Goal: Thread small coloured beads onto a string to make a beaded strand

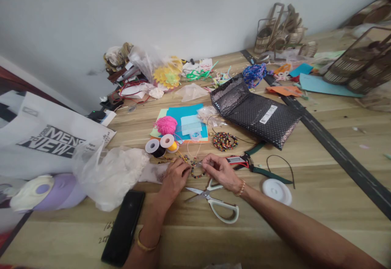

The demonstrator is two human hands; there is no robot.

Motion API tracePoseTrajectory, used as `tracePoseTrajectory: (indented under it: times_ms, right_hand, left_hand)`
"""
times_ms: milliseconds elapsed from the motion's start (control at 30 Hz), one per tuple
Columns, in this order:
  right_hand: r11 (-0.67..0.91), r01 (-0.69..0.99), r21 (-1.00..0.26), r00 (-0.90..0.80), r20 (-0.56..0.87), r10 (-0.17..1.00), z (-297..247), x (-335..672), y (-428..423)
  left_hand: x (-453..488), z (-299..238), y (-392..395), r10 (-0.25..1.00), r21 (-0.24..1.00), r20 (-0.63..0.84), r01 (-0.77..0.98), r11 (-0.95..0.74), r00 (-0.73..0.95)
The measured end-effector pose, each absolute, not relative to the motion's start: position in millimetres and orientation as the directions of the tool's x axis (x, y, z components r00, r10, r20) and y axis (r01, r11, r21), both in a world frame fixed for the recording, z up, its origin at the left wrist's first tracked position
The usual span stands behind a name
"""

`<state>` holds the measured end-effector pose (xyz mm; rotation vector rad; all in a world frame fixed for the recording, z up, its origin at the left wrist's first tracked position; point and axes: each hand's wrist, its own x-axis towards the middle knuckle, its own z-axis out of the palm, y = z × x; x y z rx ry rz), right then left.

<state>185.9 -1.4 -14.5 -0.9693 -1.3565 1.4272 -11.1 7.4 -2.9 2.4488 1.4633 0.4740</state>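
Wooden table (187, 242): right hand (224, 174) pinched together at beaded strand (198, 175); left hand (174, 179), grip indeterminable, presumably steadying it; scissors (207, 196) near, within reach.

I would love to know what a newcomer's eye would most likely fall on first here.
Probably the big black padded envelope, lying on the table beyond the right hand. The bright pink yarn also stands out, just behind two spools. In the middle, a string of small beads shows between the left hand and the right, with scissors nearer the camera.
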Motion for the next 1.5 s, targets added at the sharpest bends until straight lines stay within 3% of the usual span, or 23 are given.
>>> tracePoseTrajectory:
  times_ms: [100,333,533,767,1033,1500]
  right_hand:
    - [0.049,-0.063,-0.997,-0.251,0.064,0.966,-16,186,-3]
    - [0.322,0.265,-0.909,-0.096,0.308,0.947,-20,184,-7]
    - [0.250,0.299,-0.921,-0.084,0.235,0.968,-26,184,-6]
    - [0.235,0.306,-0.922,-0.095,0.217,0.972,-31,185,-5]
    - [0.236,0.294,-0.926,-0.123,0.208,0.970,-31,185,-5]
    - [0.250,0.292,-0.923,-0.143,0.216,0.966,-28,186,-5]
  left_hand:
    - [-11,-4,7,0.889,0.365,0.142,0.811,-0.457,0.436]
    - [-7,-3,5,0.904,0.403,0.129,0.811,-0.424,0.408]
    - [-6,-1,6,0.911,0.445,0.145,0.796,-0.409,0.387]
    - [-4,1,5,0.926,0.602,0.228,0.705,-0.376,0.300]
    - [-4,7,5,0.954,0.734,0.187,0.613,-0.293,0.233]
    - [-15,4,8,0.925,0.555,0.153,0.745,-0.371,0.347]
